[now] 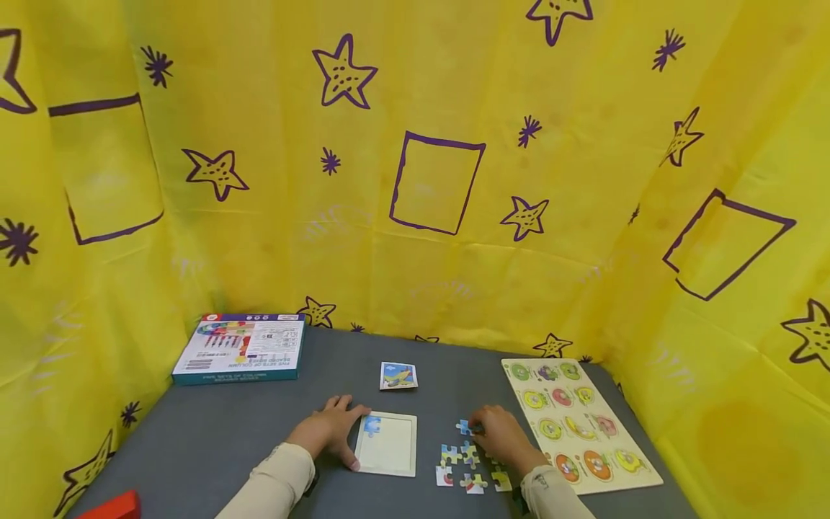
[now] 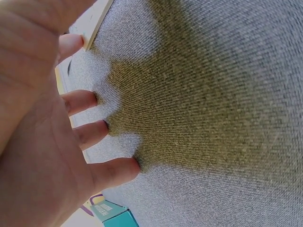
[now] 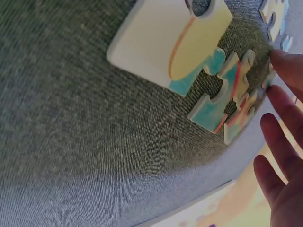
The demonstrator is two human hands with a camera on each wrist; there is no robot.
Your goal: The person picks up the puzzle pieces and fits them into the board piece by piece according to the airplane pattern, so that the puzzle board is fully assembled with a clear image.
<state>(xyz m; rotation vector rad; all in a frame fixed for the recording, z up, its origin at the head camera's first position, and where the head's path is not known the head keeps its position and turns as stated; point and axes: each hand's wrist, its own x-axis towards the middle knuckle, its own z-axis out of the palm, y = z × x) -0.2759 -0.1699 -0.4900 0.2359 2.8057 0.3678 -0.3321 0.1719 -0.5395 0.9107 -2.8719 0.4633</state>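
Note:
My left hand (image 1: 333, 430) spreads at the left side of a shallow cream puzzle tray (image 1: 395, 450), its thumb and a fingertip touching the tray's edge. In the left wrist view the other fingertips (image 2: 125, 169) rest on the grey cloth. One blue puzzle piece (image 1: 372, 425) lies in the tray's upper left corner. To the right, my right hand (image 1: 502, 432) reaches over loose jigsaw pieces (image 1: 450, 454), and its thumb and index finger pinch a small puzzle piece (image 3: 268, 78). A blue piece (image 1: 463, 427) shows beside those fingertips. Some pieces are partly hidden under the hand.
A small picture card (image 1: 398, 376) lies beyond the tray. At the right is a wooden board (image 1: 622, 479) with fruit pictures. A flat teal-edged box (image 1: 236, 375) stands at the back left, and a red object (image 1: 117, 506) at the front left. Yellow curtains (image 1: 415, 274) enclose the table.

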